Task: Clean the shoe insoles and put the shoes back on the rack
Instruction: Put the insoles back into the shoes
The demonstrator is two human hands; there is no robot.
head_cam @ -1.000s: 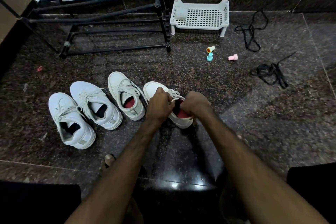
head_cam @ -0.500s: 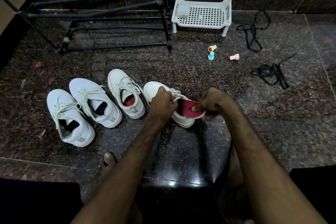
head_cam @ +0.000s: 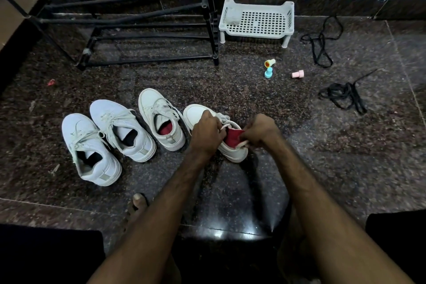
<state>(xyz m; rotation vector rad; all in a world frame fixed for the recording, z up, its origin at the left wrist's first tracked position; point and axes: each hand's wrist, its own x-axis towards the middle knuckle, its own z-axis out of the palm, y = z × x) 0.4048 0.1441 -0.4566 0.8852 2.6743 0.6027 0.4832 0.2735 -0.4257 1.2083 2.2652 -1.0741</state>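
red insole (head_cam: 233,138) pinched by right hand (head_cam: 260,130), left hand (head_cam: 207,132) gripping shoe (head_cam: 232,153)

half a second ago our right hand (head_cam: 260,131) held the red shoe insole (head_cam: 232,137) out flat to the right of the rightmost white lace-up sneaker (head_cam: 198,114), its heel end clear of the collar. now that hand has come back in over the sneaker's opening, close beside our left hand (head_cam: 206,132), and the insole sits bent and bunched in the opening.
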